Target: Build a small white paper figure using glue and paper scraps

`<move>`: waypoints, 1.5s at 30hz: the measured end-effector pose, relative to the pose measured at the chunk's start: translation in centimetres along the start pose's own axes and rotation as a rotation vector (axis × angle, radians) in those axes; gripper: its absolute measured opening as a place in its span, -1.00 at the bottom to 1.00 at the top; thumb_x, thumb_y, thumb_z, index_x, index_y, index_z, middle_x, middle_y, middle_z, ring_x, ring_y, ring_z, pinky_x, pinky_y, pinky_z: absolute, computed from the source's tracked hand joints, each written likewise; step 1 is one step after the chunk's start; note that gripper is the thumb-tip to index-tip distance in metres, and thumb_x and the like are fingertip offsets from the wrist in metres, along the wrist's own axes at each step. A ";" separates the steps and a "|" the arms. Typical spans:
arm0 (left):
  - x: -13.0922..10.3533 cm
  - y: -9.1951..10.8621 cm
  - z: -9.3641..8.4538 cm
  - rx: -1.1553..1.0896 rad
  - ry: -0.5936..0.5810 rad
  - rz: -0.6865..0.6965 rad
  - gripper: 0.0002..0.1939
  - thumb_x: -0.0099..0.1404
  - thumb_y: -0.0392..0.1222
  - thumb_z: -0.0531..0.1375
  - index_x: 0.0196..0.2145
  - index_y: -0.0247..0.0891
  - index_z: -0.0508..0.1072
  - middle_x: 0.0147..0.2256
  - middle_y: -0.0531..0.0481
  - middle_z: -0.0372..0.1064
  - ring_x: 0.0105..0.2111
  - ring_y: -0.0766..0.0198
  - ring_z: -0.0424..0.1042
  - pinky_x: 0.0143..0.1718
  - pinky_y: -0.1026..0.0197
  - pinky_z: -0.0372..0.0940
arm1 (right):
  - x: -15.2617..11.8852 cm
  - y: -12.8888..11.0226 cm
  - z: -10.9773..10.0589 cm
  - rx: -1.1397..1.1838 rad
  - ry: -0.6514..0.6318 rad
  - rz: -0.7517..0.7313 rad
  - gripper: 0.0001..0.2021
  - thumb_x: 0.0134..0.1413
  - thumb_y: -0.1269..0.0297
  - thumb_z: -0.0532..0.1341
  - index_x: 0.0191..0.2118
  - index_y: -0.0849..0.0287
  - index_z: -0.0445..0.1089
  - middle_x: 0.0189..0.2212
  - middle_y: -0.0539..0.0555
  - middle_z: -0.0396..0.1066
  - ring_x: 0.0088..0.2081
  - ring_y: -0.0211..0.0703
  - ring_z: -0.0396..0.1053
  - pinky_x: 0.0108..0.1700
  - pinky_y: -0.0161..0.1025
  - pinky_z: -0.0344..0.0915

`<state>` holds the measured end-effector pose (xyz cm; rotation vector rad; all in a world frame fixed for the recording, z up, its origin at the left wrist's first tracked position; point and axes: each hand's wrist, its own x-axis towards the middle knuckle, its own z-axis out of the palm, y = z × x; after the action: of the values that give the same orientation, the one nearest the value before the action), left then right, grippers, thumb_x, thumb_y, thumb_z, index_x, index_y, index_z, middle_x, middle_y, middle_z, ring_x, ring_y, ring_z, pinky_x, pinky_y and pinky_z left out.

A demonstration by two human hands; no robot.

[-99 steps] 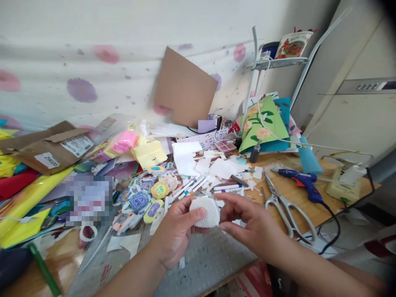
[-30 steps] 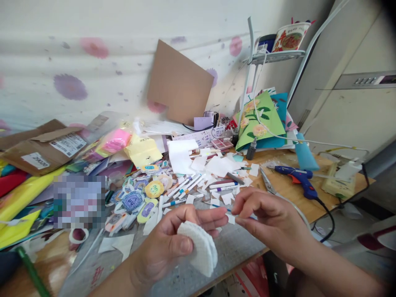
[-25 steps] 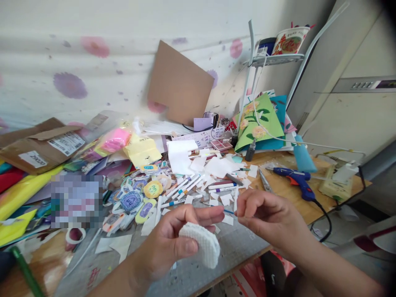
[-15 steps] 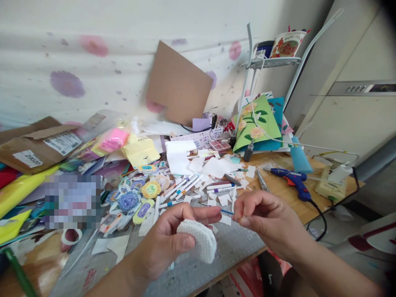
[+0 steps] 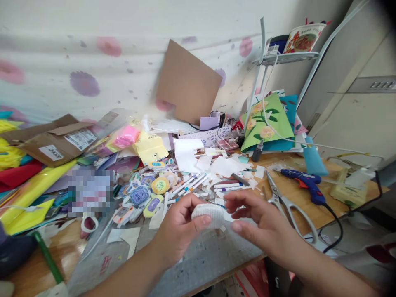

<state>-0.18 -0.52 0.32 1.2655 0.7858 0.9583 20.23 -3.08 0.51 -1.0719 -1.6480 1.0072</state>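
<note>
My left hand (image 5: 182,225) grips a white textured pad (image 5: 210,214) with rounded edges, thumb on the near face and fingers behind it. Just to the right is my right hand (image 5: 255,214), its thumb and fingers apart, with nothing visible between them. A bit of blue (image 5: 220,205) shows by the pad's top edge, too small to make out. Beneath both hands lies a grey cutting mat (image 5: 210,260). Large scissors (image 5: 283,202) rest beyond my right wrist, which partly covers one handle.
White paper scraps (image 5: 227,165), several markers (image 5: 193,183) and small cut-out paper pieces (image 5: 139,196) cover the mat's far side. A blue glue gun (image 5: 305,181) with its cord lies at right. A cardboard box (image 5: 58,140) sits at left; a rack (image 5: 286,57) stands behind.
My right hand's pinched fingers have spread and come closer to the pad. The pad is now turned more edge-on. The blue strip between the hands barely shows. The view has shifted, revealing the scissors.
</note>
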 end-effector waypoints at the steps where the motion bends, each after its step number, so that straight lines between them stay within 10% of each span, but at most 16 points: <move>1: 0.0 0.1 0.1 0.051 0.001 0.020 -0.83 0.11 -0.14 0.28 -0.37 -0.26 0.41 -0.43 0.05 0.39 -0.40 0.29 0.32 -0.34 0.27 0.18 | 0.1 -0.1 0.4 -0.062 -0.008 -0.026 -0.64 -0.01 0.18 0.30 -0.06 0.08 0.30 -0.22 0.06 0.36 -0.20 -0.12 0.32 -0.17 -0.19 0.29; 8: -0.1 0.1 0.3 0.223 0.019 0.090 -0.76 0.05 -0.09 0.31 -0.38 -0.27 0.42 -0.46 0.04 0.35 -0.41 0.24 0.30 -0.37 0.26 0.18 | 0.6 -0.5 1.9 -0.248 0.105 -0.182 -0.94 0.05 0.28 0.25 -0.38 0.13 0.39 -0.48 -0.02 0.35 -0.42 -0.23 0.29 -0.36 -0.31 0.26; 27: -0.9 0.2 0.4 0.655 0.068 0.219 -0.80 0.12 -0.08 0.24 -0.51 -0.25 0.39 -0.55 0.08 0.29 -0.51 0.29 0.25 -0.45 0.30 0.08 | 0.4 -0.8 2.5 -0.171 0.115 -0.249 -0.89 0.04 0.26 0.27 -0.42 0.16 0.39 -0.52 -0.03 0.35 -0.45 -0.26 0.29 -0.40 -0.34 0.16; 38: 0.3 -0.1 0.4 -0.121 0.065 -0.110 -0.80 0.14 -0.16 0.26 -0.30 -0.34 0.47 -0.40 -0.01 0.44 -0.37 0.28 0.37 -0.29 0.26 0.27 | 1.3 0.8 2.8 0.442 0.015 0.200 -0.72 0.00 0.03 0.26 -0.37 0.18 0.40 -0.48 -0.01 0.37 -0.44 -0.26 0.30 -0.41 -0.33 0.28; 45: 0.4 -0.7 0.6 -0.282 0.077 -0.207 -0.79 0.17 -0.19 0.24 -0.27 -0.38 0.50 -0.33 -0.12 0.49 -0.36 0.23 0.44 -0.25 0.15 0.34 | 1.7 1.4 3.5 0.247 -0.067 0.258 -0.60 0.10 -0.03 0.12 -0.52 0.23 0.30 -0.65 -0.05 0.23 -0.59 -0.30 0.18 -0.52 -0.34 0.13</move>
<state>0.60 -0.37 -0.23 0.8903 0.7932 0.9169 16.78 -1.56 -1.31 -1.1094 -1.4149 1.3890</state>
